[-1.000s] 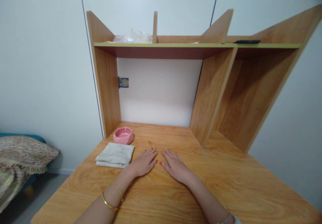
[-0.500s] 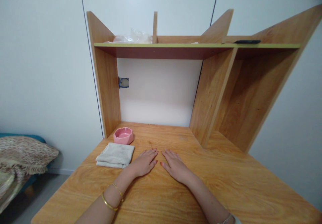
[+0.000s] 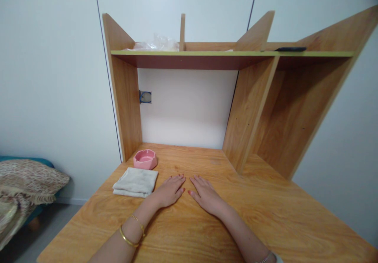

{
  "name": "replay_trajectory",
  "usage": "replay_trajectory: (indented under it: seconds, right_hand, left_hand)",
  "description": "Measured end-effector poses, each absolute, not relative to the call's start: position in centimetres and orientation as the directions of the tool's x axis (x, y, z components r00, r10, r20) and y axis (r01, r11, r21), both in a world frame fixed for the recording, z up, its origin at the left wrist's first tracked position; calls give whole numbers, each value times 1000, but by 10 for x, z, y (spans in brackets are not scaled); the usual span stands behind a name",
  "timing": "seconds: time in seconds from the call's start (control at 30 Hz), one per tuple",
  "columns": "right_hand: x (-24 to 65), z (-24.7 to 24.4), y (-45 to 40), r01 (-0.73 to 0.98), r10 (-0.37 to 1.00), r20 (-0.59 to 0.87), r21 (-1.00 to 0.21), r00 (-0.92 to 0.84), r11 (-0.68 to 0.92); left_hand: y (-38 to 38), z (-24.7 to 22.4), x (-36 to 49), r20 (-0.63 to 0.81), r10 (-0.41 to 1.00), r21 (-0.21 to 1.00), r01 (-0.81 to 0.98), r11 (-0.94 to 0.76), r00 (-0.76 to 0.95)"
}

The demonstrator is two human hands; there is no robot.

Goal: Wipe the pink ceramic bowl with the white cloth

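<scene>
Palm down on the wooden desk (image 3: 189,231), my left hand (image 3: 169,192) lies flat with its fingers stretched forward and holds nothing. My right hand (image 3: 206,195) rests flat beside it, a small gap between the two, also with nothing in it. Just left of my left hand is a folded pale grey cloth (image 3: 136,182). Behind the cloth, near the left side panel, stands a pink faceted ashtray (image 3: 145,160).
A wooden shelf unit (image 3: 191,60) rises from the back of the desk. On its top board are a crumpled clear plastic bag (image 3: 161,42) and a flat black object (image 3: 291,49). An uncovered wall box (image 3: 145,97) shows inside. Far left, a patterned blanket (image 3: 32,180) covers blue furniture.
</scene>
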State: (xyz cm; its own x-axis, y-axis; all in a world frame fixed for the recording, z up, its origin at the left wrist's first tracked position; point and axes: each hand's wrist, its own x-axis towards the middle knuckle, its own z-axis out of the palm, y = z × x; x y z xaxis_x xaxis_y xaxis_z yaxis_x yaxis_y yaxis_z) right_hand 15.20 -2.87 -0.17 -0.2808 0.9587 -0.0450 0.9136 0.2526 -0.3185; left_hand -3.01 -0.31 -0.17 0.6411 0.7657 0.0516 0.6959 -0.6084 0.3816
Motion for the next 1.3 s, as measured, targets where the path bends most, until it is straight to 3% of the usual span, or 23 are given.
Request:
replay_trajectory:
  seconds: [1.03, 1.3]
  right_hand:
    - [153, -4, -29, 912, 960, -25, -319, -280, 258]
    - [153, -2, -29, 910, 957, -38, -324, -286, 259]
  left_hand:
    - [-2, -5, -32, 88, 751, 433, 654, -620, 654]
    - [0, -1, -33, 204, 754, 452, 623, -638, 624]
